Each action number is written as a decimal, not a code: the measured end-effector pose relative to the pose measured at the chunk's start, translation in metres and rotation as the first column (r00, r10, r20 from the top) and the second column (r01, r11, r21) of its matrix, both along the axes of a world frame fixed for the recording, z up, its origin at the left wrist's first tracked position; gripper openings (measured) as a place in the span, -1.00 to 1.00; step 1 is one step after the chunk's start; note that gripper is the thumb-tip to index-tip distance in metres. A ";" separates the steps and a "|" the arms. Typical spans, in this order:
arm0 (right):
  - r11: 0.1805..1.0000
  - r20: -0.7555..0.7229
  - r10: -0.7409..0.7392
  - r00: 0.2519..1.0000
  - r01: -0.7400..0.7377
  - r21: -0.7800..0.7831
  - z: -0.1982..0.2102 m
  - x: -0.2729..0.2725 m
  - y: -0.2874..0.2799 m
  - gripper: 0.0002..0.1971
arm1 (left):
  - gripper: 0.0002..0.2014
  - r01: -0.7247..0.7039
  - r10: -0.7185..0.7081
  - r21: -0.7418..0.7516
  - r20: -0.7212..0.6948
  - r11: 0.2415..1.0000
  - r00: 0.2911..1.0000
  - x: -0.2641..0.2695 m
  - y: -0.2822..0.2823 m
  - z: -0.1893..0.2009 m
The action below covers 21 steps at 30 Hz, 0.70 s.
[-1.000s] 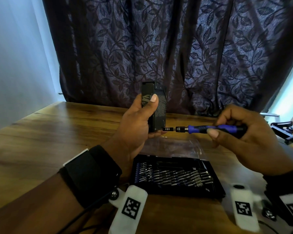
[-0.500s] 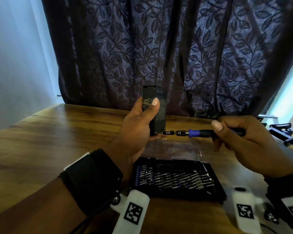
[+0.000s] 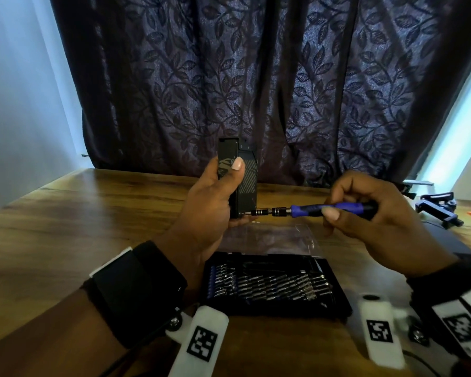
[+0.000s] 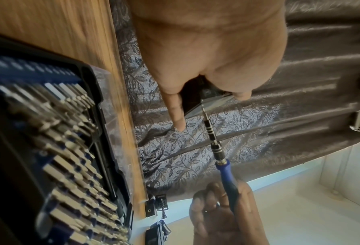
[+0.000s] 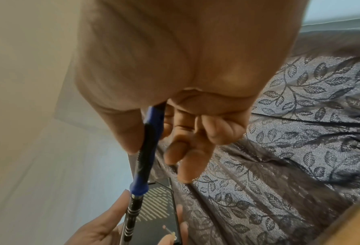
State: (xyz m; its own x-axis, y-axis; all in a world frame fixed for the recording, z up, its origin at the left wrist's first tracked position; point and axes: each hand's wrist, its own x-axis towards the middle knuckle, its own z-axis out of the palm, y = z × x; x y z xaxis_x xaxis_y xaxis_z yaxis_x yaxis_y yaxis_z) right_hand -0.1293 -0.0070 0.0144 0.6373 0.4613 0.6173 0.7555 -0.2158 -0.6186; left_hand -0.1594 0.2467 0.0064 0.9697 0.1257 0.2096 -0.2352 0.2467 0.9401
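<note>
Your left hand (image 3: 210, 202), at the centre of the head view, grips the black enclosure (image 3: 247, 186) upright above the table (image 3: 79, 227). The thumb is curled across its front face and the fingers are wrapped behind. Your right hand (image 3: 378, 216), right of centre, pinches the blue-handled screwdriver (image 3: 326, 210) between thumb and fingertips. The shaft lies level and its bit meets the enclosure's lower right corner. The left wrist view shows the tip touching that corner, though the screw itself is too small to make out.

I judge you are partway through one corner screw. The bit is seated, but nothing shows whether the screw is tight, loose or nearly out. The shell sits together as one block, so most of the job probably lies ahead. The other corners are hidden by your hand or too dark to read. The open bit case (image 3: 335, 306) lies at lower centre, just below both hands, with its clear lid (image 3: 269, 238) folded back flat on the table
</note>
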 end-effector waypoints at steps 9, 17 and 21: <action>1.000 0.000 -0.011 1.000 0.011 -0.010 0.002 -0.002 0.001 -0.72 | -0.66 -0.021 0.021 -0.018 0.005 1.000 1.000 0.001 -0.002 0.001; 0.988 0.089 -0.090 0.992 0.100 -0.119 0.004 -0.007 0.003 -0.59 | -0.66 -0.023 0.023 -0.019 0.014 1.000 1.000 0.002 0.001 0.002; 0.994 0.059 -0.036 0.998 0.042 -0.096 0.005 -0.008 0.005 -0.67 | -0.64 -0.022 0.022 -0.008 0.013 1.000 1.000 0.001 -0.001 0.002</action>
State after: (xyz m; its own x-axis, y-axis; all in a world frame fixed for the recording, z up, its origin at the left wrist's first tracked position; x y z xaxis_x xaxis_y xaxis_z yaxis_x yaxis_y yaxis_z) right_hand -0.1371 -0.0020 0.0197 0.6212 0.4965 0.6063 0.7785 -0.3028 -0.5497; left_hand -0.1585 0.2458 0.0088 0.9639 0.1486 0.2211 -0.2528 0.2485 0.9351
